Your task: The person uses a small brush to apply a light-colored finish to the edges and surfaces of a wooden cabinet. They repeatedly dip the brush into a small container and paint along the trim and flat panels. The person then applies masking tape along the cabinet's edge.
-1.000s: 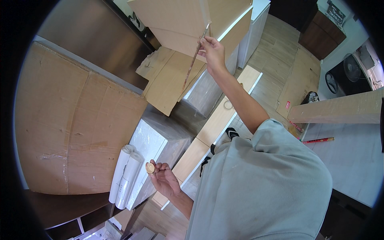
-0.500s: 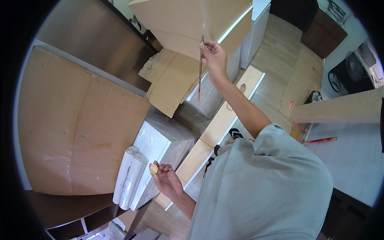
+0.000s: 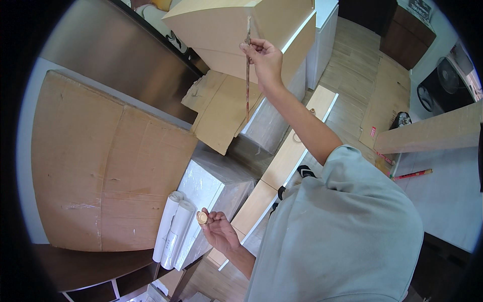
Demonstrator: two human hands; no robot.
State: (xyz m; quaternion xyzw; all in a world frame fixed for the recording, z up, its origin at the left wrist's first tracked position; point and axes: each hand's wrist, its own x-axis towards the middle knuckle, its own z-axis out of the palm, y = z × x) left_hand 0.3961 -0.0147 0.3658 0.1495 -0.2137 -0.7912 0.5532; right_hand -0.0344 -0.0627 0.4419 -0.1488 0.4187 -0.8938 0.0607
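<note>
High up in the view, my right hand (image 3: 264, 59) pinches a slim stained brown stick (image 3: 247, 83) that looks like a fine paintbrush. It stands nearly vertical, with a pale tip above my fingers. Lower down, my left hand (image 3: 221, 231) holds a small round tan thing (image 3: 202, 217) like a cap or shallow pot between thumb and fingers; what is in it is too small to make out. The two hands are well apart. Behind the stick is a large tan board box (image 3: 216, 30), and a torn piece of cardboard (image 3: 219, 108) hangs below it.
A large cardboard sheet (image 3: 110, 166) leans at the left. White rolls (image 3: 176, 231) stand by a plastic-wrapped white cabinet (image 3: 201, 186). A long pale wooden unit (image 3: 274, 168) runs in front of my feet, a small round item (image 3: 312, 111) on it. A red stick (image 3: 412, 175) lies at right.
The whole view has shifted slightly. My right hand, with the stick, is a little higher and further left; my left hand appears slightly lower and further right. Both keep their hold.
</note>
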